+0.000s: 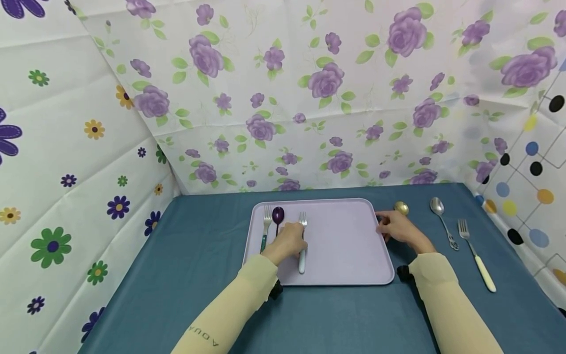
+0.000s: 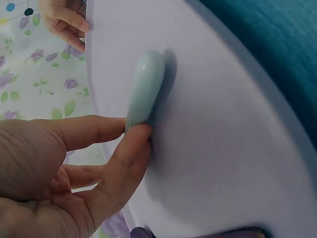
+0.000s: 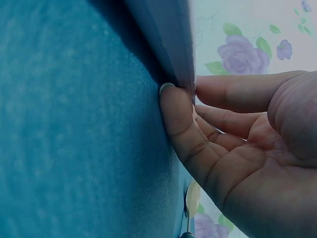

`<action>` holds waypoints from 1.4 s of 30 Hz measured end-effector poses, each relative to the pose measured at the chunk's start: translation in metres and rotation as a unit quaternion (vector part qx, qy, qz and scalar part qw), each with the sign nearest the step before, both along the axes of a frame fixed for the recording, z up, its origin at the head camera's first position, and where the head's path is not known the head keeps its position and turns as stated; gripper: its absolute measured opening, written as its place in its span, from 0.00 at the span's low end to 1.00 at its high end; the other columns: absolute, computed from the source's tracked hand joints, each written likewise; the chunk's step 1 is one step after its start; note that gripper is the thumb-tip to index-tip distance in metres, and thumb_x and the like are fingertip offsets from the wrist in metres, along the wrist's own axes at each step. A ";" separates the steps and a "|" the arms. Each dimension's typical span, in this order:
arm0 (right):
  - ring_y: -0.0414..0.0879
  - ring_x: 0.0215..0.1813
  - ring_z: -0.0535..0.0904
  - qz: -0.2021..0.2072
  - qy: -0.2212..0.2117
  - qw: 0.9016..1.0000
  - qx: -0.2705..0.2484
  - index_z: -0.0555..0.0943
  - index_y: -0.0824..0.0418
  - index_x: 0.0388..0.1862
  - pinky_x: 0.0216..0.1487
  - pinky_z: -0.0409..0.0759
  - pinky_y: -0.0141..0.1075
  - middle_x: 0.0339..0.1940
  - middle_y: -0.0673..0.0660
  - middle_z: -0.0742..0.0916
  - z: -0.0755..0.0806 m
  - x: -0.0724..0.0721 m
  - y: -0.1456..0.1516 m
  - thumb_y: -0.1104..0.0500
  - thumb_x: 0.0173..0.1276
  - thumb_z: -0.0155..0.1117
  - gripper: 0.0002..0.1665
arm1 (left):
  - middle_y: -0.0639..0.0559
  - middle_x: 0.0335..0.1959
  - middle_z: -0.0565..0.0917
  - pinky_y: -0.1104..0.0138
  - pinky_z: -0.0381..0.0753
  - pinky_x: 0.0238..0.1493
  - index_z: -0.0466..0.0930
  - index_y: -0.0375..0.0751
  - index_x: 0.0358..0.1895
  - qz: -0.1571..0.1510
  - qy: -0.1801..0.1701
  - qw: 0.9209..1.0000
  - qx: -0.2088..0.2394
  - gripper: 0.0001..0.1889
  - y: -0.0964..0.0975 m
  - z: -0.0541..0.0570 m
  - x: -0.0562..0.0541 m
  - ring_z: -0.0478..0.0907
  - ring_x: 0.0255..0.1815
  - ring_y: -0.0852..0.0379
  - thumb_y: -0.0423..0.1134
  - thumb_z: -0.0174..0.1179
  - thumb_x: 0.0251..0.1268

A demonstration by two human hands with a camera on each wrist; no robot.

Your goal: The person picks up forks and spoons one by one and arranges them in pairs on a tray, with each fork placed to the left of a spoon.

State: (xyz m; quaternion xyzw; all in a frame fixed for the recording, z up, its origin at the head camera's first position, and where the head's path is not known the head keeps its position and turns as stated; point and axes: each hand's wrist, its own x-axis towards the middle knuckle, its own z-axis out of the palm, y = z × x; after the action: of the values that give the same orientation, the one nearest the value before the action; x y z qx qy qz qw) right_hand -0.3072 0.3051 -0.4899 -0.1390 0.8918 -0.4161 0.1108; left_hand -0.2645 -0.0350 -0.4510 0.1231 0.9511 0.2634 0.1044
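My left hand pinches a fork with a pale blue handle between thumb and fingertips. The fork lies along the lilac tray, its tines toward the tray's far side. To its left on the tray are a dark purple spoon and a fork with a green handle, both partly hidden by my left hand. At the tray's right edge, my right hand holds the rim, thumb and fingers on either side of it.
Right of the tray, on the blue tablecloth, lie a gold spoon, a silver spoon with an ornate handle and a fork with a cream handle. Patterned cloth walls stand behind and on both sides.
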 end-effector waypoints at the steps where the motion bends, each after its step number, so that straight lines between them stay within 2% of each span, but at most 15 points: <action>1: 0.49 0.25 0.81 0.000 0.000 1.000 0.000 0.64 0.86 0.71 0.28 0.85 0.40 0.30 0.60 0.83 0.000 0.000 0.000 0.72 0.72 0.61 0.34 | 0.46 0.23 0.80 0.72 0.80 0.17 0.76 0.35 0.26 0.001 0.000 1.000 -0.002 0.11 0.000 0.000 0.000 0.83 0.15 0.56 0.25 0.69 0.62; 11: 0.48 0.25 0.81 -0.006 -0.009 1.000 -0.004 0.64 0.85 0.72 0.29 0.85 0.40 0.30 0.60 0.83 -0.001 -0.001 0.000 0.72 0.72 0.60 0.33 | 0.46 0.22 0.79 0.71 0.80 0.17 0.77 0.35 0.27 0.011 -0.011 1.000 -0.002 0.10 0.000 -0.001 0.000 0.82 0.15 0.57 0.26 0.70 0.62; 22: 0.48 0.25 0.81 -0.007 -0.009 1.000 -0.007 0.64 0.85 0.72 0.29 0.85 0.40 0.31 0.62 0.83 -0.001 -0.002 0.000 0.72 0.72 0.60 0.34 | 0.49 0.20 0.79 0.72 0.78 0.17 0.78 0.35 0.26 0.007 0.005 1.000 -0.018 0.10 0.002 -0.002 -0.002 0.79 0.12 0.61 0.26 0.70 0.61; 42: 0.48 0.24 0.81 -0.006 -0.002 1.000 -0.006 0.64 0.86 0.71 0.28 0.85 0.40 0.30 0.61 0.83 -0.001 -0.001 0.001 0.72 0.71 0.61 0.33 | 0.49 0.21 0.80 0.72 0.78 0.17 0.78 0.36 0.28 0.005 0.002 1.000 -0.019 0.10 0.002 -0.004 -0.001 0.79 0.12 0.61 0.29 0.71 0.62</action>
State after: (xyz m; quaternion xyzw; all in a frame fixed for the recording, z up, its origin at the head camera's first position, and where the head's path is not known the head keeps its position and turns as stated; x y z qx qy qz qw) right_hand -0.3085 0.3060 -0.4912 -0.1333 0.8898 -0.4227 0.1089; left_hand -0.2656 -0.0327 -0.4551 0.1168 0.9569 0.2452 0.1032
